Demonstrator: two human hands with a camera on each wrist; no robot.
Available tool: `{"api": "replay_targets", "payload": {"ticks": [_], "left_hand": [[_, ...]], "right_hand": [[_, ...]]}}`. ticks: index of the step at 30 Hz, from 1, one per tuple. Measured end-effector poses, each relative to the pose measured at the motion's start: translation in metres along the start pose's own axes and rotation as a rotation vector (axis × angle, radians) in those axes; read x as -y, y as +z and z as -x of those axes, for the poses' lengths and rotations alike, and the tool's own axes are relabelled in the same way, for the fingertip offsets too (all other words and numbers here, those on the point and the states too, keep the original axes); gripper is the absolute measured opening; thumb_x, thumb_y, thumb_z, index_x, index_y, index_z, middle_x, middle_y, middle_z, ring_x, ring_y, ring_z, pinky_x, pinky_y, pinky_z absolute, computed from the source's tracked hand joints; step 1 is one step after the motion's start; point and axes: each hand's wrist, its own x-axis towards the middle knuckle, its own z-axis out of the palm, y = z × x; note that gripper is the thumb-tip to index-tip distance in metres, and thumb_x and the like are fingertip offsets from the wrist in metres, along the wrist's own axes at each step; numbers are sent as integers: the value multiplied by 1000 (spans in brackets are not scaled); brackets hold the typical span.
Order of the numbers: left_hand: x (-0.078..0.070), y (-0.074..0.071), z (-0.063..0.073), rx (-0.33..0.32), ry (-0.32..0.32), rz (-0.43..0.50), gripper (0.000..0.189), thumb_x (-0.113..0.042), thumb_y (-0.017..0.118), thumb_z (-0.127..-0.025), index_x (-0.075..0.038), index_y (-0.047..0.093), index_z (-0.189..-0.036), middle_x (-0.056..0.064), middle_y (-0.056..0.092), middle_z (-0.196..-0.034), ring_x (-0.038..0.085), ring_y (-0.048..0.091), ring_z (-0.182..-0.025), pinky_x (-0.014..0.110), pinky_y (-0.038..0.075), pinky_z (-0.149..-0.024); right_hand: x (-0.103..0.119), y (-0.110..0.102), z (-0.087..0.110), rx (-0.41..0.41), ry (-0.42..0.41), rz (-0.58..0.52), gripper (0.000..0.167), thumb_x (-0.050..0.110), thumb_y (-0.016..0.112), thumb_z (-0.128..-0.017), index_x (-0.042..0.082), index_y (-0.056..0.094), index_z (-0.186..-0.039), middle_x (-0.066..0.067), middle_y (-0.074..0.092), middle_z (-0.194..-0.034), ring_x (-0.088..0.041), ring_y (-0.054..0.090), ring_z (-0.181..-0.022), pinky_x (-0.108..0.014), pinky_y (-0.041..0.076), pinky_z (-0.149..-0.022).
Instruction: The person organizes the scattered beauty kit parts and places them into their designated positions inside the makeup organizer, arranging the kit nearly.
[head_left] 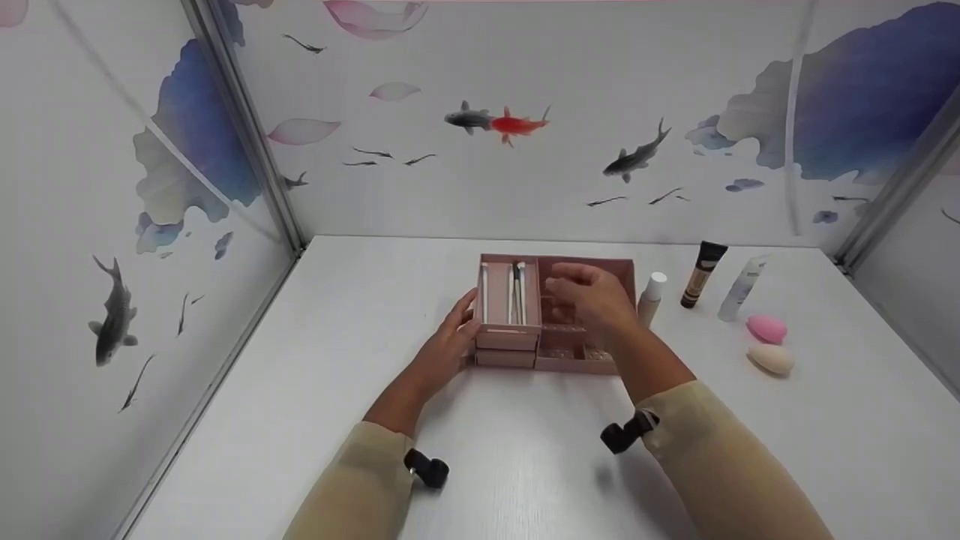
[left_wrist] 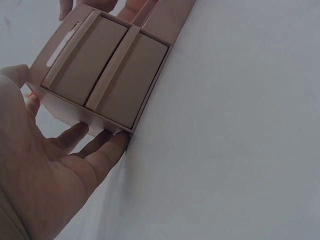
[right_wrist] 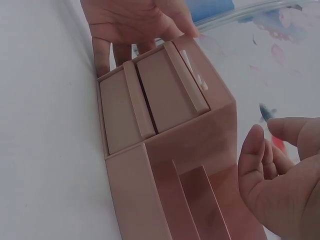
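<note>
The left hand (head_left: 445,349) rests splayed against a boxy, pink plastic organizer (head_left: 526,342) — the right hand (head_left: 598,300) (loosely curled) hovers over its compartments (head_left: 559,345).

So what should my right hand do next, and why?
Perhaps move your right hand to the white-capped bottle: that hand seems to hold nothing, the bottle stands close by, just right of the box, and your left hand touches the box's left side, so it could probably steady it.
</note>
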Motion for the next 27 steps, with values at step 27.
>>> {"api": "replay_targets", "payload": {"ticks": [27], "left_hand": [[1,-2,0,11,-1,25,55,-56,41,-113,-61,19,-164,5,22,-178,38,34,-161,67,36,-124]], "right_hand": [[-30,-106,52,-49,-43,-57,50,35,77,-101,19,61,-145,7,66,-123,-12,69,-111,-24,61,-94]]}}
